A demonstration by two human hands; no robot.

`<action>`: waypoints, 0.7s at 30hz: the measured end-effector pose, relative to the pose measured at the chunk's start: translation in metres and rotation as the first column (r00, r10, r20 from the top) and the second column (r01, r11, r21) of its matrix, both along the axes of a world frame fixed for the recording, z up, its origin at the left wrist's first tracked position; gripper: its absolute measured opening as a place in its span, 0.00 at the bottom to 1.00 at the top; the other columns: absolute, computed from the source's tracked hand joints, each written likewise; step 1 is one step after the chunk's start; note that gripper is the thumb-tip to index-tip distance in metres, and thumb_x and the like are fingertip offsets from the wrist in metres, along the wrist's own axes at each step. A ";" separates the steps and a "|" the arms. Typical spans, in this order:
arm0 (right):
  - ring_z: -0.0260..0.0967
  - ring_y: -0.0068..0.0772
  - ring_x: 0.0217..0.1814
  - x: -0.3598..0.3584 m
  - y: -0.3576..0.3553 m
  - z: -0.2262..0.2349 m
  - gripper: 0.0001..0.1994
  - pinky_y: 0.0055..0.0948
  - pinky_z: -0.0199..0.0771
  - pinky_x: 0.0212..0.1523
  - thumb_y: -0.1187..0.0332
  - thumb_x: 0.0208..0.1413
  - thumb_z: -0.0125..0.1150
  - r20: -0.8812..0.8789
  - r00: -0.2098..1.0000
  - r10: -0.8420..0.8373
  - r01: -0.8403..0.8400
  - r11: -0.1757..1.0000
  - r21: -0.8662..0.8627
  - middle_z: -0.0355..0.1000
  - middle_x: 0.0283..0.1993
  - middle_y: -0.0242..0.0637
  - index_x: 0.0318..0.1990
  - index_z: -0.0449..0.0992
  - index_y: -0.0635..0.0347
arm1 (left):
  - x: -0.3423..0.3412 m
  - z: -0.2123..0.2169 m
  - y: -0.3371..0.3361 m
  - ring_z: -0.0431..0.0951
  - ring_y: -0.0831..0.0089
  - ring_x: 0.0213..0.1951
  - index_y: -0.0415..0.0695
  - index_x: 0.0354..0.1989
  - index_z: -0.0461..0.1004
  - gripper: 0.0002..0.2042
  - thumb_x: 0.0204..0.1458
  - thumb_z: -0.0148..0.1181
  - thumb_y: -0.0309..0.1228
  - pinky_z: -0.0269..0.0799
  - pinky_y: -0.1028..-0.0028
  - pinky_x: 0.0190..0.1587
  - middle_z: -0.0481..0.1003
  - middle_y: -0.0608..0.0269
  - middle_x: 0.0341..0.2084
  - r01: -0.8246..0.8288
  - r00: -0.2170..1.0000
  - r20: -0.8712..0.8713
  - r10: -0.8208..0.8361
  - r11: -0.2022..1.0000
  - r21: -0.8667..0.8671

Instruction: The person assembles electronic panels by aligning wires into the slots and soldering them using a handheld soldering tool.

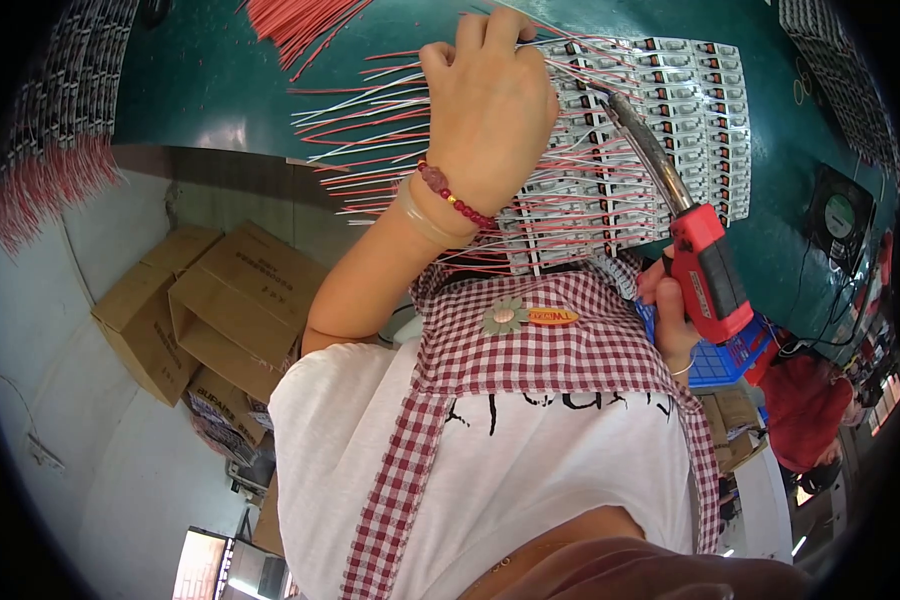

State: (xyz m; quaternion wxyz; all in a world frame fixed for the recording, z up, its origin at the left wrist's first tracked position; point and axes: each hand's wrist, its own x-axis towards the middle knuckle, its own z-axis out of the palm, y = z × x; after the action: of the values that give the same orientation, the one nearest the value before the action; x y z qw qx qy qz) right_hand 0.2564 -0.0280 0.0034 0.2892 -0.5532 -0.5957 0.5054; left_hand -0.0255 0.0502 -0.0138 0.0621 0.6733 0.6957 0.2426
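Note:
My left hand (495, 115) reaches over a panel of small circuit boards (725, 130), its back toward the camera. The fingers are bent, with the fingertips pinching a thin wire at the panel's far edge; part of the grip is hidden. My right hand (674, 315) is wrapped round the red and black handle of a soldering gun (708, 262). The gun's long metal barrel slants up and left, and its dark tip is over the boards beside my left fingers. Rows of red and white wires (370, 127) run across the panel and stick out past its left side.
A bundle of red wires (305, 25) lies on the green table (210, 100) at the far side. Wired boards (65, 120) stand stacked at left, and more (840, 70) at right. A small black fan (838, 218), blue basket (715, 365), cardboard boxes (240, 290) and person in red (805, 410) surround me.

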 end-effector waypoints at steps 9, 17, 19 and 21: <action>0.60 0.24 0.21 0.007 0.023 0.014 0.25 0.26 0.66 0.25 0.58 0.62 0.59 -0.389 0.915 -0.107 0.115 0.993 -0.002 0.66 0.23 0.36 0.57 0.64 0.69 | 0.007 0.000 0.009 0.71 0.63 0.50 0.43 0.25 0.76 0.02 0.44 0.63 0.26 0.61 0.60 0.47 0.74 0.66 0.46 -0.001 1.000 0.008 0.002 1.000 -0.009; 0.58 0.21 0.22 0.113 0.051 0.054 0.22 0.24 0.63 0.26 0.56 0.66 0.51 -0.556 0.781 -0.284 0.502 0.815 0.289 0.65 0.26 0.36 0.56 0.64 0.67 | 0.001 -0.005 0.003 0.71 0.54 0.52 0.41 0.27 0.74 0.03 0.47 0.61 0.26 0.65 0.57 0.49 0.73 0.57 0.49 0.037 0.995 -0.090 -0.050 0.990 -0.139; 0.58 0.22 0.20 0.137 0.050 0.070 0.20 0.25 0.64 0.23 0.60 0.66 0.51 -0.577 0.733 -0.359 0.628 0.683 0.373 0.64 0.23 0.36 0.54 0.65 0.69 | -0.004 0.001 -0.003 0.70 0.54 0.53 0.41 0.27 0.74 0.04 0.47 0.62 0.27 0.64 0.56 0.50 0.73 0.56 0.50 0.068 0.992 -0.100 -0.079 0.991 -0.113; 0.59 0.22 0.21 0.161 0.040 0.089 0.18 0.26 0.65 0.24 0.61 0.67 0.50 -0.520 0.746 -0.416 0.662 0.544 0.516 0.65 0.23 0.36 0.54 0.65 0.68 | -0.001 0.002 0.001 0.69 0.55 0.54 0.41 0.27 0.74 0.04 0.48 0.62 0.26 0.62 0.55 0.51 0.73 0.58 0.50 0.033 0.990 -0.127 -0.054 0.986 -0.161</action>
State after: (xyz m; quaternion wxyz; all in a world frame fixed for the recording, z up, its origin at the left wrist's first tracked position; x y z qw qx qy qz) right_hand 0.4176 0.0123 0.0923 0.7087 -0.4723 -0.4736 0.2246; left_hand -0.0269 0.0516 -0.0118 0.0749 0.6959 0.7003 0.1402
